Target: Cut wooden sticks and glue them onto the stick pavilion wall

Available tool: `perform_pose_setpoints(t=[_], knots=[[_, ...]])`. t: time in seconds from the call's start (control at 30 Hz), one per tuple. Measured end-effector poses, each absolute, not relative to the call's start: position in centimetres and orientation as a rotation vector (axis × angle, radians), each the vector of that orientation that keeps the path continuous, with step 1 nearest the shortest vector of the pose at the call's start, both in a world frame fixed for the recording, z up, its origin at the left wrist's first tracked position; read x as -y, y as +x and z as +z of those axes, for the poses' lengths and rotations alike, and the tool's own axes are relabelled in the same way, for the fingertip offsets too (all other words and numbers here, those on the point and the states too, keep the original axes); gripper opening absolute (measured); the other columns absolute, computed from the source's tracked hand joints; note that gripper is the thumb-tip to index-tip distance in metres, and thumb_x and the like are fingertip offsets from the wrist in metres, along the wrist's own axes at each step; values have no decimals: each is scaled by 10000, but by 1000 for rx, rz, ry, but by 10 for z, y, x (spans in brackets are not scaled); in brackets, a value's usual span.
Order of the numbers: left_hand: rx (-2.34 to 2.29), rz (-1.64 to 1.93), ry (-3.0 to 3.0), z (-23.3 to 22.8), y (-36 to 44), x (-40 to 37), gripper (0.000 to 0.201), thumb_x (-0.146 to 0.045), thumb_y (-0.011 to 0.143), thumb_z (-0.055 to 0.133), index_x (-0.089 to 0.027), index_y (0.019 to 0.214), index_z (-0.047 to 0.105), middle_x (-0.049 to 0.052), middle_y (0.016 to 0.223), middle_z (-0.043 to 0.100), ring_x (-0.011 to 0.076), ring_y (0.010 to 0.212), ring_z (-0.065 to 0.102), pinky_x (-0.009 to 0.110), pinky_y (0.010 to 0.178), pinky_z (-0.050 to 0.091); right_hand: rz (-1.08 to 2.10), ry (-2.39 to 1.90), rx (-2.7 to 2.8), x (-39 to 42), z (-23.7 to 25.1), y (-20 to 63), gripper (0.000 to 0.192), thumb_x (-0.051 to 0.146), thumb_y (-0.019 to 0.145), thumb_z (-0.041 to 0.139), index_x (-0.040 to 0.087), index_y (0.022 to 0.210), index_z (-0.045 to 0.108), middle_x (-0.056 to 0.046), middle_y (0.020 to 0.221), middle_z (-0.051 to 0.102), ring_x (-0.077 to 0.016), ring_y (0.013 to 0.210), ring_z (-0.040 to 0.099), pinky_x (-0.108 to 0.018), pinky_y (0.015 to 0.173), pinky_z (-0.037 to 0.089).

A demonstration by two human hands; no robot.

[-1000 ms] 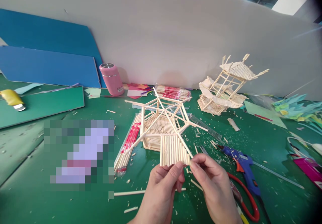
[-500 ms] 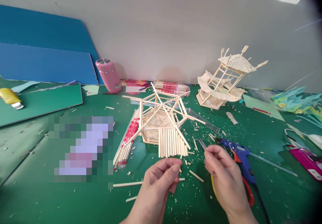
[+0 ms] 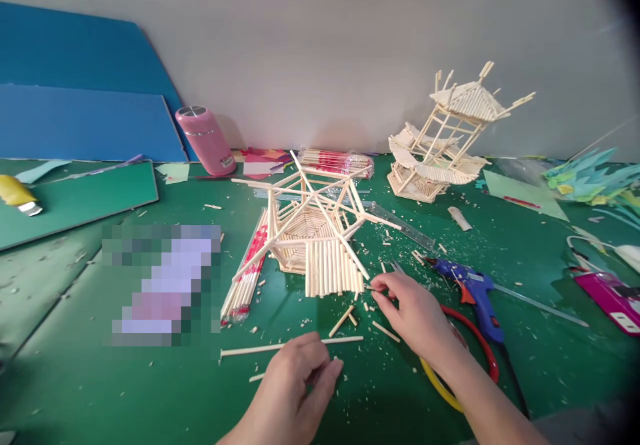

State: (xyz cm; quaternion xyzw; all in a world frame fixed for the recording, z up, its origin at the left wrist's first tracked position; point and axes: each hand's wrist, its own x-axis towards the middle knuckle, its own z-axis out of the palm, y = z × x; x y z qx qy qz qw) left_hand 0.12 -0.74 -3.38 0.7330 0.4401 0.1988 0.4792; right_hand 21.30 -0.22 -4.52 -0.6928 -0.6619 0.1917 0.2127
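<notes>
Head view. The hexagonal stick frame (image 3: 313, 232) stands on the green mat (image 3: 100, 378), with one roof panel of side-by-side sticks (image 3: 333, 275) in place on its near face; the other faces show bare ribs only, so most of the roofing appears still to be done.

The right hand (image 3: 417, 315) reaches to the panel's lower right corner, fingertips narrowed and pinching a small stick piece (image 3: 373, 288). The left hand (image 3: 295, 382) rests low over the mat, fingers loosely curled and holding nothing visible, just beside a long loose stick (image 3: 290, 346).

A finished pavilion model (image 3: 445, 142) stands well apart at the rear.

The pink flask (image 3: 204, 140) carries a small label; its writing is too small to read.
</notes>
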Motion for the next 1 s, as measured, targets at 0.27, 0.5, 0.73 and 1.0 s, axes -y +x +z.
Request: perform_pose_setpoints(t=[0.27, 0.5, 0.73, 1.0], knots=[[-1105, 377, 2007, -41, -5, 7, 142, -200, 859, 377, -202, 939, 495, 44, 791, 566, 190, 682, 548, 307, 605, 441, 411, -2012, 2030, -30, -46, 209, 133, 131, 821, 501, 207, 871, 599, -27, 838, 636, -194, 801, 566, -301, 663, 434], [-1130, 263, 2048, -38, -7, 3, 188, -256, 867, 381, -192, 916, 551, 71, 814, 577, 217, 722, 581, 286, 533, 453, 345, -2116, 2208, -50, -51, 203, 153, 269, 882, 521, 159, 960, 594, -33, 961, 622, -153, 815, 604, -342, 709, 503], [-1126, 250, 2025, -37, -6, 1, 219, -262, 866, 376, -178, 904, 575, 86, 812, 583, 221, 714, 580, 246, 446, 417, 313, -2094, 2306, -52, -54, 204, 208, 276, 883, 521, 170, 1055, 571, -57, 1071, 601, -174, 882, 604, -372, 756, 504], [-1119, 237, 2010, -37, -2, 1, 229, -250, 868, 367, -179, 893, 582, 87, 807, 582, 216, 707, 565, 236, 439, 411, 392, -2021, 2242, -40, -42, 209, 71, 195, 854, 524, 199, 848, 595, -14, 832, 615, -162, 779, 587, -287, 654, 456]])
